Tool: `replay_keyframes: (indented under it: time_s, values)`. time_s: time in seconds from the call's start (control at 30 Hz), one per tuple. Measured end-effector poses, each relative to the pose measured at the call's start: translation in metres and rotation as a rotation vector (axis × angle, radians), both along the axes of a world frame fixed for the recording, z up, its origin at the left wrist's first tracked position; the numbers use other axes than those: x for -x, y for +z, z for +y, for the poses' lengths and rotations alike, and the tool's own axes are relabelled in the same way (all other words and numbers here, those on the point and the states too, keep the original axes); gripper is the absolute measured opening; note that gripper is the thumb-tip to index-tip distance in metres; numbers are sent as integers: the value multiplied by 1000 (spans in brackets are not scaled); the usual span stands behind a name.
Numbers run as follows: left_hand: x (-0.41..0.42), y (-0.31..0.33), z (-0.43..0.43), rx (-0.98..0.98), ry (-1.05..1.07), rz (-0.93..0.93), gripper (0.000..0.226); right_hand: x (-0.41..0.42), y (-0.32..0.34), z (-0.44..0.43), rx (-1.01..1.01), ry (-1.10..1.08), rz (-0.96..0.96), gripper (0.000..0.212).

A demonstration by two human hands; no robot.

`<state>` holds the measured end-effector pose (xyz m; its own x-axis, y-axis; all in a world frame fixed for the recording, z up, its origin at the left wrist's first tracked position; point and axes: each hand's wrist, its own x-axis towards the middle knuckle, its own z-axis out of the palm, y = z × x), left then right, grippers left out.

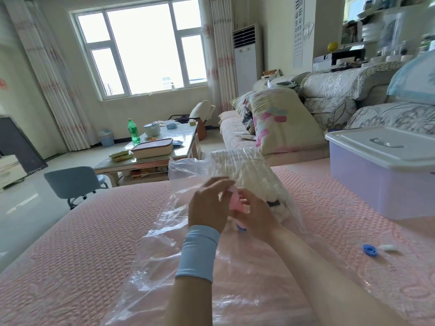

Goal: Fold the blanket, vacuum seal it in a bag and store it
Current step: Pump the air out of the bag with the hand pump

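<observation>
A folded white blanket (249, 170) lies inside a clear plastic vacuum bag (179, 255) spread over the pink quilted bed. Above the bag's middle, my left hand (208, 205) and my right hand (256, 212) both grip a small pink pump-like object (234, 200). A blue valve part (242, 228) peeks out just under my right hand. On the bed to the right lie a loose blue valve cap (370, 250) and a small white piece (388, 247).
A lidded translucent storage box (386, 175) stands on the bed at the right. A floral pillow (282, 121) and sofa cushions lie beyond it. A blue chair (73, 182) and a cluttered coffee table (150, 149) stand left of the bed.
</observation>
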<state>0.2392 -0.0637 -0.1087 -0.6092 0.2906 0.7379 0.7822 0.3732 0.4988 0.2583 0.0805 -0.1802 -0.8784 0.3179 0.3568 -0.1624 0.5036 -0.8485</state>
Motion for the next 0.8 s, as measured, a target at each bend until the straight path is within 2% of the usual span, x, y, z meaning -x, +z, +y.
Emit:
replay_keyframes:
  time_s: [0.13, 0.23, 0.3, 0.4, 0.47, 0.5, 0.53, 0.6, 0.7, 0.8]
  values:
    - [-16, 46, -14, -320, 89, 347, 17, 1, -1, 3, -15, 1, -10, 44]
    - [-18, 50, -12, -408, 153, 428, 17, 2, -2, 2, -55, 1, -20, 47]
    - [-12, 32, -3, -348, 150, 354, 19, 3, -4, 1, -58, 2, -17, 46]
    - [0, -6, 7, -99, 41, 71, 24, 1, -1, -1, -28, -7, 4, 43]
    - [3, -16, 8, -9, -10, -87, 22, 0, 1, -2, -31, -7, 10, 53]
    - [2, -14, 7, -6, -14, -109, 21, 0, 1, -2, -34, -6, 9, 55]
    - [1, -9, 5, -19, -8, -90, 22, 0, 0, -1, -31, -6, 7, 50]
    - [-6, 12, -1, -94, 25, 67, 21, 1, -1, 1, -23, -14, 6, 40]
    - [-15, 43, -10, -325, 86, 339, 15, 1, -2, 2, -27, -9, -8, 43]
    - [-16, 44, -6, -437, 145, 381, 15, 2, -3, 0, -52, -3, -21, 46]
